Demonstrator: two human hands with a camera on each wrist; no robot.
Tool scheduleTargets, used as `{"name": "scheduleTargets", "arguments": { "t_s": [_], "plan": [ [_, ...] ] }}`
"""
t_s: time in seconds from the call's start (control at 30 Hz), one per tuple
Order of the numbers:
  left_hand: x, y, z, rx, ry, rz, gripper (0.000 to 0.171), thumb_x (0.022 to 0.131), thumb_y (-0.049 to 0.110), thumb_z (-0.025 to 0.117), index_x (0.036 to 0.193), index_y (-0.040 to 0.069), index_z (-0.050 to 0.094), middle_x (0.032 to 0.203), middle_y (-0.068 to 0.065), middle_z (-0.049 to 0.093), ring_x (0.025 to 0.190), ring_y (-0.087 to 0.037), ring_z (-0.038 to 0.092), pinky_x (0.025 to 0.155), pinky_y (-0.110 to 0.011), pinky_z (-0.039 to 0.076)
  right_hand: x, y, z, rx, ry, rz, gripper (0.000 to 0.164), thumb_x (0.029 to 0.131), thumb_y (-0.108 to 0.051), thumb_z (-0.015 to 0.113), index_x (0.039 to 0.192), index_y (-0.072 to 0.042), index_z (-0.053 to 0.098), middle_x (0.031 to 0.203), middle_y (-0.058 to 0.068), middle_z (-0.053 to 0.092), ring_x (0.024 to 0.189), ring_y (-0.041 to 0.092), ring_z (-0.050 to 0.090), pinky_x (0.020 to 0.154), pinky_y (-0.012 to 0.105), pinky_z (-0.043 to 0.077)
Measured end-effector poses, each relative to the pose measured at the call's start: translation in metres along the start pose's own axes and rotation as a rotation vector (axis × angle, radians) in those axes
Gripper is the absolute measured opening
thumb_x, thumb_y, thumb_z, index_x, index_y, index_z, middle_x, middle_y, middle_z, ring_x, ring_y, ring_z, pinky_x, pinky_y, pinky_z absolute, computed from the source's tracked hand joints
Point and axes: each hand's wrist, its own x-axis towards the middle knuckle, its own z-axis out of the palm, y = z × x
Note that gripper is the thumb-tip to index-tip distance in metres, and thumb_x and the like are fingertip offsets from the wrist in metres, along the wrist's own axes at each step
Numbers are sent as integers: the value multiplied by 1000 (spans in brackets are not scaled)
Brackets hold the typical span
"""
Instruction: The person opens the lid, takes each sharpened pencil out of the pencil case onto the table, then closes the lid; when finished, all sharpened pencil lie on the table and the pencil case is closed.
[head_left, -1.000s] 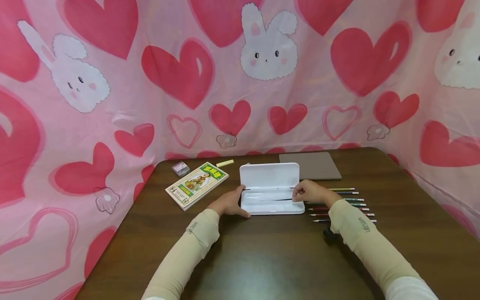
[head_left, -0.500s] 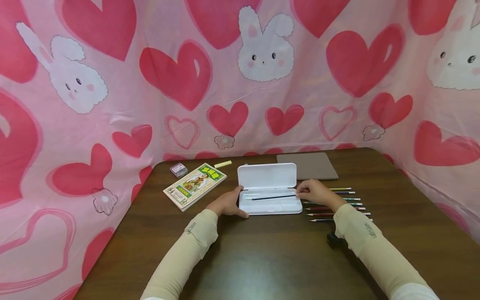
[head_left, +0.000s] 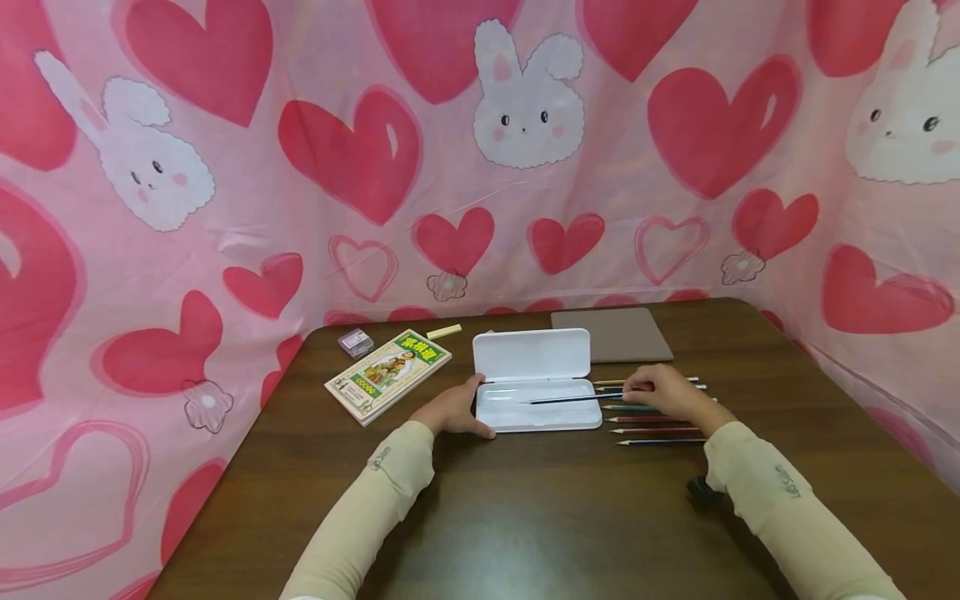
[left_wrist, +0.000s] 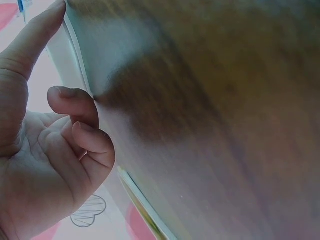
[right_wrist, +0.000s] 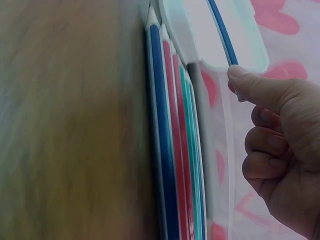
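Observation:
A white pencil case [head_left: 532,354] stands with its lid up on the table. My left hand [head_left: 453,411] holds its left end, one finger by the hinge and another digit at the front corner; in the left wrist view the other fingers of this hand [left_wrist: 60,145] are curled in. Beyond the case's right end, my right hand [head_left: 663,390] pinches a dark blue pencil [right_wrist: 224,35] near its end, between thumb and index finger. The pencil's other end reaches left over the case. Beneath the right hand lies a row of several blue, red and green pencils [right_wrist: 167,150].
A book [head_left: 390,373] with a green and yellow cover lies left of the case, a small box [head_left: 356,342] and a pale yellow strip [head_left: 444,331] behind it. At the back right is a flat grey-brown rectangle [head_left: 618,333]. A patterned pink cloth [head_left: 420,275] surrounds the table.
My right hand has moved right, off the case's end and over the row of pencils, drawing the blue pencil along. The left hand stays at the case.

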Motion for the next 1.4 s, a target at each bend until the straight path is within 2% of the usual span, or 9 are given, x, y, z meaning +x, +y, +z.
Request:
{"name": "scheduleTargets", "arguments": {
  "t_s": [0.17, 0.4, 0.6, 0.67, 0.77, 0.83, 0.93, 1.17, 1.4],
  "plan": [
    [0, 0, -1, 5, -2, -1, 106, 65, 47, 80, 145, 13, 20, 140, -14, 41, 123, -26, 44, 106, -45, 33, -15, 5, -9, 6, 14, 14, 5, 80, -13, 71, 78, -8, 70, 63, -7, 44, 58, 2, 34, 51, 22, 31],
    [0, 0, -1, 2, -7, -2, 106, 65, 48, 80, 145, 13, 20, 140, -14, 41, 123, -26, 44, 107, -45, 32, -38, 12, -23, -17, -6, 96, 6, 80, -15, 70, 82, -10, 71, 73, -6, 58, 66, 4, 44, 56, 21, 37],
    [-1, 1, -1, -4, -7, -1, 106, 65, 47, 80, 145, 13, 19, 140, -14, 41, 123, -26, 44, 106, -45, 33, -57, 16, -32, -32, 19, 144, 7, 78, -15, 73, 82, -9, 72, 76, -4, 64, 83, 28, 60, 69, 34, 50],
    [-2, 2, -1, -6, -6, -1, 106, 65, 46, 80, 145, 13, 20, 140, -14, 41, 123, -26, 44, 106, -45, 33, -62, 18, -34, -32, 24, 154, 8, 77, -15, 73, 81, -9, 72, 75, -6, 64, 84, 18, 61, 66, 31, 49],
    [-2, 2, -1, -3, -3, 0, 106, 65, 47, 80, 145, 13, 20, 140, -14, 41, 124, -26, 44, 106, -45, 33, -69, 22, -34, 5, 40, 123, 8, 77, -12, 73, 81, -5, 72, 71, -9, 57, 64, -1, 42, 53, 21, 35],
    [-2, 2, -1, -3, -2, -1, 106, 65, 47, 80, 145, 13, 20, 140, -14, 41, 124, -26, 44, 106, -45, 33, -72, 25, -35, 10, 56, 83, 7, 76, -9, 73, 79, -3, 71, 69, -11, 56, 64, -7, 38, 52, 19, 33],
    [-2, 1, -1, -2, -2, -3, 106, 65, 47, 80, 145, 14, 20, 141, -14, 41, 124, -26, 43, 107, -45, 33, -78, 28, -35, 30, 65, 51, 6, 76, -7, 73, 79, -2, 71, 68, -11, 55, 61, -5, 36, 50, 19, 32],
    [-3, 2, -1, -13, -12, -17, 105, 66, 46, 80, 146, 15, 20, 142, -12, 39, 125, -26, 42, 108, -46, 31, -90, 32, -40, 82, 6, 105, 9, 80, -11, 70, 82, -2, 70, 73, -15, 57, 56, -4, 43, 45, 22, 42],
    [-4, 4, -2, -22, -7, -10, 105, 65, 47, 80, 145, 13, 20, 142, -13, 40, 124, -26, 43, 107, -46, 32, -98, 36, -42, 45, -5, 46, 5, 77, -9, 72, 79, -5, 70, 73, -12, 60, 65, -8, 43, 54, 17, 37]
  ]
}}
